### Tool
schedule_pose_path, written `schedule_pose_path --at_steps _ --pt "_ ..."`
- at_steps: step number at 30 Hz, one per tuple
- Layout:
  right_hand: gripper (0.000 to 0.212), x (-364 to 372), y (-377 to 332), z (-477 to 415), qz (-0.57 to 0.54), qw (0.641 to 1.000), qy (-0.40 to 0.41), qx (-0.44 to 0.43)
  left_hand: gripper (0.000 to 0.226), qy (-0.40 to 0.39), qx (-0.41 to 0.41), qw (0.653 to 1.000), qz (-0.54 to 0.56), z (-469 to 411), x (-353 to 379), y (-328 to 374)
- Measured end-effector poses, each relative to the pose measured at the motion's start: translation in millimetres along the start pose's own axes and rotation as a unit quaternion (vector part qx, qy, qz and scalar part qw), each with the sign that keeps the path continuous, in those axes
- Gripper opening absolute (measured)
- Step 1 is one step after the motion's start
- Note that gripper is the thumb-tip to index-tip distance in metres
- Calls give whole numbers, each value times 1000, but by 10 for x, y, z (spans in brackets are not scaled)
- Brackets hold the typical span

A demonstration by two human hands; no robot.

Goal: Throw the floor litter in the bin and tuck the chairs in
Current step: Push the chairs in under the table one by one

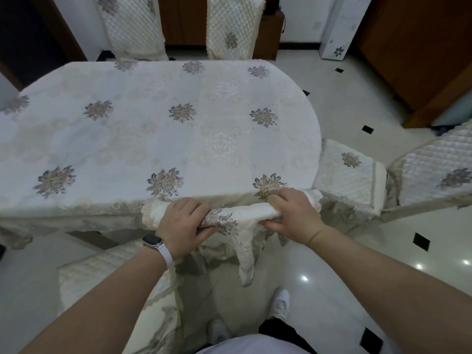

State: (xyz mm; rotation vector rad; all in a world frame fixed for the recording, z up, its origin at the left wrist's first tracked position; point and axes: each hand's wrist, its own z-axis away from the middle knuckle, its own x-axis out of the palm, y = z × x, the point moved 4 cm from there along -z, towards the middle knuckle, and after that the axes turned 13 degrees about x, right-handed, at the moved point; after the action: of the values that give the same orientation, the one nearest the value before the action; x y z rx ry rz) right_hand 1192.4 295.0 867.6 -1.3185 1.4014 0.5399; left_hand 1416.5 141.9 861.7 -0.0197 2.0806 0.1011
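Two grips on one chair. Left grip (182, 221) and right grip (291, 215) each clench the top rail of the cream quilted-cover chair with the embroidered flower (245, 215). Fingers curl over the front, thumbs sit underneath, and cloth is bunched between them.

Just ahead of the grips the rail sits at the edge of the oval bench under its cream floral cloth (153, 129); I cannot tell whether they touch. The seat is hidden beneath the overhang, so I judge this chair nearly tucked.

Handling: I expect a rigid frame under a soft, loose cover. The cover will likely slide and ruck on the rail, so squeeze the frame through the fabric, grips wide apart, and push level. The glossy white tile floor (332, 251) below should let the legs glide, perhaps skid.

Right of the right grip, a second cream quilted chair (350, 172) stands with its seat half out. No litter or bin visible from here.
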Motion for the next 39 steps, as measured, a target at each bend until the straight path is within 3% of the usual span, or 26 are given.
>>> schedule_pose_path --at_steps 7,12,19,32,36,39 --pt "40 190 58 43 -23 998 -41 34 43 11 -14 1000 -8 12 201 -35" --pt "45 367 59 14 13 994 -83 75 41 -29 -16 999 -28 72 295 -146" --pt "51 464 4 -162 42 983 -136 116 42 -26 -104 994 3 56 339 -286" --pt "51 419 65 -208 49 981 -167 85 42 -69 -124 990 1 -1 348 -277" --pt "52 374 52 -206 37 975 -206 71 50 -144 -197 970 -15 0 296 -187" --pt "46 284 15 -220 27 970 -240 27 58 -154 -254 954 -30 32 239 -19"
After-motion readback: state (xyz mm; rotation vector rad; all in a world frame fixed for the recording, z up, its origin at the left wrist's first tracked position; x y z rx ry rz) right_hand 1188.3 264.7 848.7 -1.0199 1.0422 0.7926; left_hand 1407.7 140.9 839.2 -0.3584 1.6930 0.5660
